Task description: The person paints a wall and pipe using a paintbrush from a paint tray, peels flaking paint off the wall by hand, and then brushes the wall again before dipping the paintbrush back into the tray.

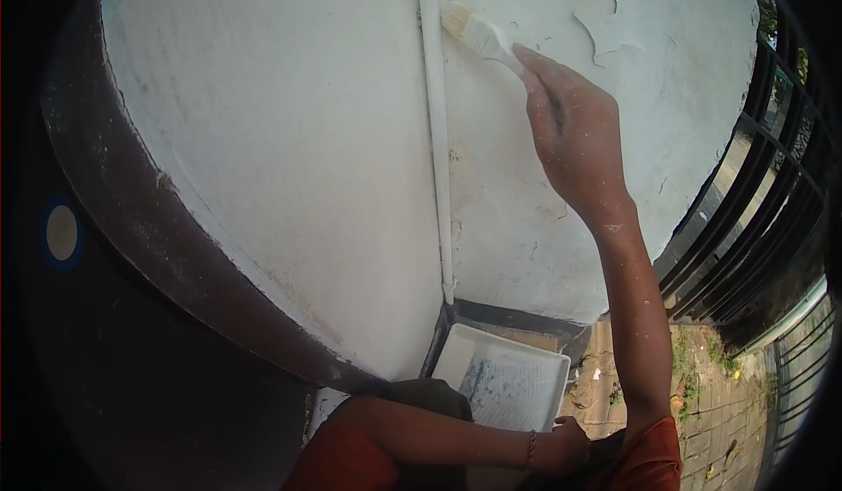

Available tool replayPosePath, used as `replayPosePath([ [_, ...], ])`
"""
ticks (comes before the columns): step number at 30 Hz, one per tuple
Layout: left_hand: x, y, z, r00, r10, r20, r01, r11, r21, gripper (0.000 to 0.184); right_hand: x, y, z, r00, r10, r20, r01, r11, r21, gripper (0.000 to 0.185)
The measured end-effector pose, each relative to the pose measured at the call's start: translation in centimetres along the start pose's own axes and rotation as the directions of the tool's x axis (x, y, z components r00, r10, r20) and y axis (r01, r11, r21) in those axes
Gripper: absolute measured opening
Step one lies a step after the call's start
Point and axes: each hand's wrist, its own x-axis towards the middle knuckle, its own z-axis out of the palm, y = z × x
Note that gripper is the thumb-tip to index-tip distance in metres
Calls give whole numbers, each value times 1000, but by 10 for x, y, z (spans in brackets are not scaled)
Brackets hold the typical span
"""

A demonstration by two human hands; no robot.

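Note:
My right hand (pixel 574 127) is closed around the white handle of a paintbrush (pixel 487 39). The brush's pale bristles press on the white wall (pixel 544 167), just right of a thin vertical pipe (pixel 434 123) in the corner. Small paint specks dot this hand and forearm. Low in the view, my left hand (pixel 564 447) is closed at the lower right edge of a white paint tray (pixel 526 349), its thumb against the rim. Dark smears mark the tray's ribbed floor. My left forearm covers the tray's near end, and most of that hand's fingers are hidden.
Paint peels from the wall at a large flake (pixel 598 17) on the upper right. A dark brown band (pixel 140 193) borders the left wall. Black metal fence bars (pixel 745 175) stand at the right, above brick paving (pixel 724 412) with some weeds.

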Motion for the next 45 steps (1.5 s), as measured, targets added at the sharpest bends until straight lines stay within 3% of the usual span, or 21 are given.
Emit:
replayPosePath([
  [3, -3, -2, 5, 997, 35, -65, -37, 999, -22, 28, -11, -5, 13, 986, 93, 135, -85, 994, -67, 28],
  [4, -4, -3, 7, 992, 48, -120, -51, 998, -28, 29, -20, -6, 17, 991, 50, 126, -41, 996, -76, 29],
  [8, -14, -2, 1, 994, -5, -113, -1, 999, -53, 28, -54, -13, 16, 962, 119, 246, -104, 992, -73, 29],
  [10, -21, -4, -5, 993, -5, -121, -3, 998, -64, 29, -68, -10, 11, 892, 185, 412, -162, 983, -89, 27],
  [14, -19, -2, -3, 991, -7, -130, -1, 998, -62, 28, -64, -17, -11, 853, 189, 486, -127, 979, -158, 24],
  [17, -21, -2, -6, 990, -21, -139, 5, 994, -111, 28, -34, -24, -23, 962, 176, 209, -174, 984, -31, 22],
  [18, -15, -2, -3, 994, -19, -108, 11, 997, -80, 28, -26, -21, -21, 992, 86, 88, -84, 996, -26, 23],
  [19, -14, -1, -1, 997, -17, -74, 13, 999, -50, 27, -18, -14, -15, 991, 105, 88, -103, 994, -26, 23],
  [21, -15, 0, -1, 999, -15, -50, 13, 999, -39, 26, -10, -5, -2, 987, -124, -99, 121, 992, -37, 19],
  [22, -17, 0, -2, 999, -24, -42, 23, 1000, -20, 25, -14, -7, 3, 989, -109, -101, 106, 994, -39, 19],
  [24, -21, 1, -4, 999, -29, -45, 27, 999, -28, 24, -22, -6, 16, 978, 27, 209, 12, 983, -182, 28],
  [32, -26, -9, -7, 995, -51, -80, 45, 997, -66, 22, -46, 12, 16, 945, -49, 323, 78, 994, -77, 24],
  [34, -22, -12, -8, 998, -43, -48, 38, 995, -88, 22, -55, 15, 15, 896, -13, 444, 47, 997, -66, 28],
  [41, -14, -3, -12, 998, -62, -28, 58, 990, -129, 23, -150, 32, 44, 805, 77, 589, -82, 996, -19, 27],
  [43, -11, 4, -11, 990, -132, -43, 128, 989, -71, 23, -166, 29, 44, 681, 122, 722, -91, 993, -82, 26],
  [45, -6, 10, -6, 993, -114, -37, 112, 993, -45, 23, -163, 29, 38, 705, 96, 703, -86, 995, -49, 26],
])
